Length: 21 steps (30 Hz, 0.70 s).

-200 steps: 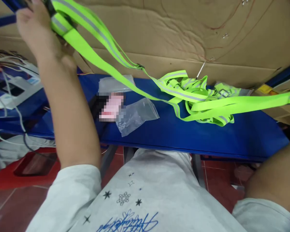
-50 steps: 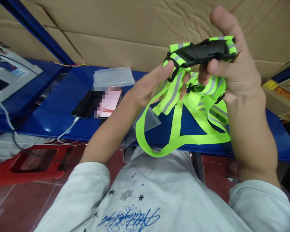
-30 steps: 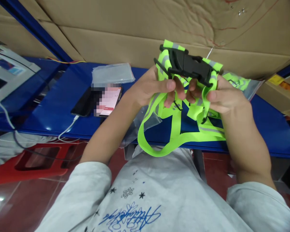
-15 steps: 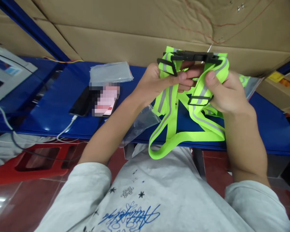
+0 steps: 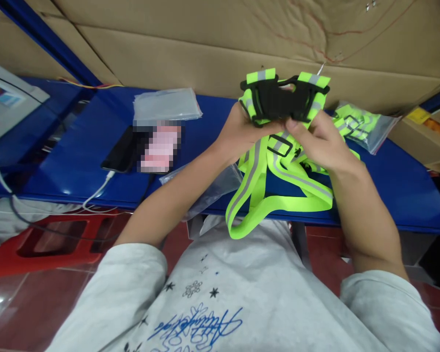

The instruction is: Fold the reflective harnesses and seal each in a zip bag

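A neon-green reflective strap harness (image 5: pixel 264 190) with a black plastic buckle (image 5: pixel 278 100) is held up over the blue table (image 5: pixel 388 195). My left hand (image 5: pixel 238 134) grips the folded straps under the buckle's left side. My right hand (image 5: pixel 320 144) pinches the straps under its right side, thumb on top. Both hands are closed on the bundle. Loose loops of strap hang down past the table's front edge toward my lap.
A phone (image 5: pixel 143 149) on a white cable lies left of my hands, behind it a stack of clear bags (image 5: pixel 166 103). One clear bag (image 5: pixel 212 188) lies under my left forearm. A bagged green harness (image 5: pixel 363 127) sits at the right. Cardboard (image 5: pixel 205 44) walls the back; a red stool (image 5: pixel 51 244) stands below left.
The straps were stretched out long; now they are gathered and folded into a bundle between both hands. Over the last half second the buckle has tilted to face me and the hands have drawn closer together.
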{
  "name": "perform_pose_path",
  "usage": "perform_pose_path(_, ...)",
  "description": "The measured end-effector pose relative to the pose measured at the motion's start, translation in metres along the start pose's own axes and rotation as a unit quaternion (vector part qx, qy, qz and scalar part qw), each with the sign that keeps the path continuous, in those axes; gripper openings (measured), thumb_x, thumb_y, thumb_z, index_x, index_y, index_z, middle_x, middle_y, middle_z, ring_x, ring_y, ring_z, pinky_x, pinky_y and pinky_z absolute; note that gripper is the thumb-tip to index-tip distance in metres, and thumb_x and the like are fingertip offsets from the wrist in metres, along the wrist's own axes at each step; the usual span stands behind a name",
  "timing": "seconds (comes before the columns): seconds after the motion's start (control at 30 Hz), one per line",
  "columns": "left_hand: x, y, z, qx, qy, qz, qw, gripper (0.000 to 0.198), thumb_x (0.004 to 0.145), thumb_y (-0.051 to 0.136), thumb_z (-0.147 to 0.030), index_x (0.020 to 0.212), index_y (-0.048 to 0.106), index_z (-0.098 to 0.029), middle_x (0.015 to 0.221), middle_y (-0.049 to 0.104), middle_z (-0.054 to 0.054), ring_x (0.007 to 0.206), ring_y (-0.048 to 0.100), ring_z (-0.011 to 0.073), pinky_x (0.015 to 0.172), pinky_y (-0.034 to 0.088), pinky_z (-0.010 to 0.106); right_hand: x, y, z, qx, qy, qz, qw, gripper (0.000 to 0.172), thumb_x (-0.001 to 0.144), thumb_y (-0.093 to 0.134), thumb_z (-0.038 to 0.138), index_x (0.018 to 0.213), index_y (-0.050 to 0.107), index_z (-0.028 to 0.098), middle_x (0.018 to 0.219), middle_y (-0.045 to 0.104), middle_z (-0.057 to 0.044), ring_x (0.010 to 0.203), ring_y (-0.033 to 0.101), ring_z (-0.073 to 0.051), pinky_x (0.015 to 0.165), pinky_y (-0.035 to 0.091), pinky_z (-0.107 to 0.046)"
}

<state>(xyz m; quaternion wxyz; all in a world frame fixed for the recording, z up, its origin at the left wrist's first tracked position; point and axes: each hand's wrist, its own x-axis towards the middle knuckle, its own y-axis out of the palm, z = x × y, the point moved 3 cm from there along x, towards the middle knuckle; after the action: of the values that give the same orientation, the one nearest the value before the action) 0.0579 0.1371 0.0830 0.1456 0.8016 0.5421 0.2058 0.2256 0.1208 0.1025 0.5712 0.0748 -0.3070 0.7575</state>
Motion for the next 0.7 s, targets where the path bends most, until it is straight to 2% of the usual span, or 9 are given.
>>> perform_pose_path(0.07,0.002,-0.002,-0.001,-0.024,-0.005,0.000,1.000,0.043,0.076,0.087,-0.014,0.116,0.074,-0.022,0.115,0.077,-0.001,0.141,0.064,0.0250,0.115,0.057,0.039,0.000,-0.007,0.002,0.050,0.019,0.023,0.998,0.054,0.083,0.079,0.075,0.113,0.078,0.030,0.125,0.076,-0.005,0.141,0.061,-0.029,0.129,0.044,-0.047)
perform_pose_path(0.13,0.002,-0.004,-0.001,-0.045,-0.010,0.003,0.999,0.043,0.079,0.084,-0.016,0.120,0.074,-0.023,0.117,0.077,-0.001,0.140,0.065,0.0251,0.113,0.058,0.039,0.000,-0.012,0.007,0.097,0.046,0.034,0.994,0.060,0.082,0.077,0.079,0.113,0.080,0.028,0.125,0.077,-0.005,0.137,0.065,-0.030,0.119,0.054,-0.046)
perform_pose_path(0.2,0.002,-0.004,0.001,-0.059,-0.012,0.003,0.998,0.046,0.081,0.083,-0.018,0.125,0.073,-0.024,0.119,0.077,0.000,0.139,0.067,0.0257,0.111,0.061,0.040,0.001,-0.014,0.017,0.090,0.060,0.017,0.994,0.053,0.082,0.082,0.073,0.107,0.083,0.026,0.118,0.079,-0.002,0.124,0.071,-0.028,0.107,0.060,-0.043)
perform_pose_path(0.27,0.000,-0.002,0.002,-0.062,-0.009,0.006,0.998,0.049,0.078,0.085,-0.015,0.125,0.073,-0.024,0.118,0.077,-0.001,0.136,0.069,0.0255,0.109,0.062,0.039,0.005,-0.014,0.032,0.067,0.056,-0.012,0.996,0.038,0.081,0.091,0.054,0.104,0.085,0.024,0.108,0.081,0.000,0.109,0.075,-0.023,0.101,0.062,-0.040)
perform_pose_path(0.37,-0.006,0.005,0.001,-0.061,-0.012,0.032,0.998,0.037,0.081,0.083,-0.015,0.116,0.074,-0.023,0.111,0.079,-0.002,0.129,0.073,0.0250,0.107,0.063,0.040,0.014,-0.010,0.056,0.091,0.044,-0.015,0.995,0.029,0.081,0.094,0.036,0.106,0.086,0.023,0.108,0.079,0.000,0.110,0.075,-0.023,0.109,0.060,-0.041)
perform_pose_path(0.47,-0.013,0.013,0.000,-0.091,-0.038,0.128,0.987,0.022,0.090,0.079,-0.028,0.110,0.075,-0.022,0.108,0.080,-0.001,0.122,0.077,0.0269,0.104,0.064,0.043,0.023,-0.010,0.073,0.107,0.031,-0.009,0.994,0.027,0.084,0.092,0.027,0.109,0.086,0.022,0.112,0.077,-0.002,0.120,0.074,-0.028,0.116,0.058,-0.047)
perform_pose_path(0.57,-0.015,0.013,-0.005,-0.130,-0.028,0.220,0.967,0.021,0.094,0.079,-0.036,0.107,0.076,-0.020,0.110,0.081,0.004,0.117,0.078,0.0279,0.107,0.063,0.041,0.030,-0.016,0.079,0.113,0.010,-0.012,0.993,0.028,0.081,0.094,0.026,0.108,0.086,0.023,0.111,0.076,0.000,0.122,0.074,-0.030,0.118,0.059,-0.051)
perform_pose_path(0.63,-0.013,0.008,-0.008,-0.145,-0.021,0.235,0.961,0.025,0.096,0.078,-0.040,0.108,0.077,-0.018,0.115,0.082,0.007,0.118,0.077,0.0282,0.109,0.062,0.041,0.032,-0.022,0.081,0.088,-0.003,-0.012,0.996,0.027,0.084,0.093,0.027,0.110,0.086,0.026,0.115,0.076,0.002,0.127,0.072,-0.028,0.120,0.059,-0.046)
perform_pose_path(0.7,-0.011,0.005,-0.011,-0.146,-0.032,0.243,0.958,0.028,0.096,0.079,-0.041,0.109,0.076,-0.016,0.118,0.081,0.009,0.117,0.077,0.0286,0.107,0.063,0.042,0.031,-0.029,0.083,0.014,-0.023,0.005,1.000,0.031,0.088,0.089,0.031,0.119,0.084,0.031,0.124,0.075,0.004,0.136,0.068,-0.026,0.123,0.055,-0.038)
